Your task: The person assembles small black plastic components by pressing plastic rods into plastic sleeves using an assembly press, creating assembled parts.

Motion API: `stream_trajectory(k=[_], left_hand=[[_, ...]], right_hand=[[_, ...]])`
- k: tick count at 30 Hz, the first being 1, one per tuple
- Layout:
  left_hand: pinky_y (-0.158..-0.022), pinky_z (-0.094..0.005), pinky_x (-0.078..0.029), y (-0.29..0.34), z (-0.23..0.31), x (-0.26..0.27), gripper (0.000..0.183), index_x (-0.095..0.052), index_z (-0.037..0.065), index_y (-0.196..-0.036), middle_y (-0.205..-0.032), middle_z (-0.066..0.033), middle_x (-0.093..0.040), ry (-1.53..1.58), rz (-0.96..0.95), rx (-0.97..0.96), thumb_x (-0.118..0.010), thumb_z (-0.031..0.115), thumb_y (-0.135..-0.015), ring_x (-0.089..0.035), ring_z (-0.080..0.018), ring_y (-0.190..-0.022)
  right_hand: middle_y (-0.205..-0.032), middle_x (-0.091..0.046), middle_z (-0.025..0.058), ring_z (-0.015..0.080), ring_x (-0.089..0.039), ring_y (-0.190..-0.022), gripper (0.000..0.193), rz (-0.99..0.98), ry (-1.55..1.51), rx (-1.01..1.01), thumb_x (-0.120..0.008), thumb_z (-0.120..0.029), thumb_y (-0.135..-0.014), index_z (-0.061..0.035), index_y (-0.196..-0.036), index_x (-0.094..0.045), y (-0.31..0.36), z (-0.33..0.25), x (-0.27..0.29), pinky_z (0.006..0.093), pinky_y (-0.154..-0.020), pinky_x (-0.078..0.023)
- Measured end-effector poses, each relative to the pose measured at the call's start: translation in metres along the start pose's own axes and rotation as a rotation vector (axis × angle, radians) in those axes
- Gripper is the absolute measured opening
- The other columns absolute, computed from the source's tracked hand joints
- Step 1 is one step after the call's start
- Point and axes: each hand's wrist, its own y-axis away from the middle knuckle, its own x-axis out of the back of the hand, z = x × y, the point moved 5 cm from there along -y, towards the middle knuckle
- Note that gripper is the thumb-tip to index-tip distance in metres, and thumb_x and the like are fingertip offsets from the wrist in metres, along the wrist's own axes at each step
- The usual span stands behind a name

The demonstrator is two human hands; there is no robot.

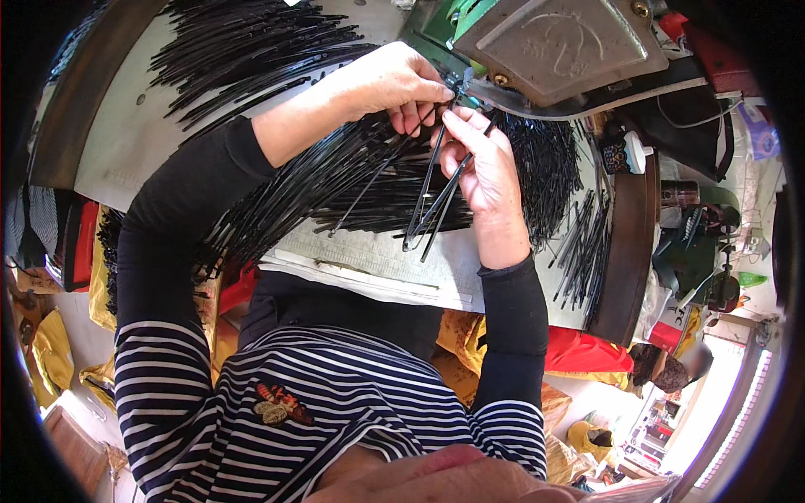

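My left hand (402,90) is closed in a pinch at the base of the machine, its thumb and forefinger on the end of a thin black rod. Just to its right, my right hand (480,159) grips several thin black rods (436,205) that look like umbrella ribs. They slant down toward me, their lower ends over the pale worktop (377,283). Both hands' fingertips nearly meet below the machine's grey metal cover (563,49), where the small working parts are mostly hidden. Beneath my hands lies a thick pile of similar black rods (310,180).
Another heap of black rods (251,50) lies at the far left, and a small bunch (584,251) at the right. Dark raised edges bound the worktop, such as the right edge (629,251). A patterned cup (625,153) with a white top stands beyond it.
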Motion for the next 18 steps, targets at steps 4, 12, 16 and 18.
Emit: stream_trajectory(k=[4, 12, 16, 18], left_hand=[[-0.040, -0.0192, -0.045, 0.001, 0.001, -0.001, 0.031, -0.061, -0.005, -0.092, -0.060, -0.0061, -0.059, -0.003, 0.007, 0.001, -0.060, 0.025, -0.086, -0.057, -0.0105, -0.044], [-0.037, -0.0192, -0.039, 0.005, 0.009, -0.004, 0.029, -0.064, -0.002, -0.089, -0.053, -0.0027, -0.056, -0.211, 0.056, -0.026, -0.061, 0.027, -0.085, -0.050, -0.0068, -0.039], [-0.037, -0.0199, -0.036, 0.007, 0.010, -0.007, 0.030, -0.065, 0.000, -0.087, -0.051, -0.0016, -0.055, -0.270, 0.030, -0.059, -0.060, 0.030, -0.085, -0.046, -0.0050, -0.037], [-0.037, -0.0205, -0.035, 0.005, 0.007, -0.008, 0.031, -0.066, 0.002, -0.086, -0.051, -0.0015, -0.055, -0.361, -0.017, -0.106, -0.059, 0.032, -0.085, -0.046, -0.0051, -0.037]], right_hand=[[-0.071, -0.060, 0.0074, 0.0093, -0.051, -0.047, 0.016, 0.005, -0.046, -0.014, -0.059, -0.015, -0.085, -0.0009, -0.091, -0.057, 0.002, 0.002, -0.001, 0.0185, -0.042, -0.039], [-0.069, -0.058, 0.0030, 0.0080, -0.049, -0.048, 0.019, -0.042, -0.118, -0.080, -0.060, -0.023, -0.085, -0.0048, -0.091, -0.057, 0.011, 0.007, -0.006, 0.0181, -0.042, -0.038], [-0.065, -0.055, 0.0011, 0.0081, -0.048, -0.047, 0.018, 0.095, 0.014, -0.137, -0.059, -0.025, -0.085, -0.0079, -0.088, -0.054, 0.026, 0.003, 0.005, 0.0205, -0.041, -0.037], [-0.061, -0.052, 0.0005, 0.0061, -0.042, -0.044, 0.019, 0.034, 0.056, -0.140, -0.058, -0.023, -0.085, -0.0063, -0.092, -0.054, 0.040, -0.007, 0.017, 0.0193, -0.040, -0.032]])
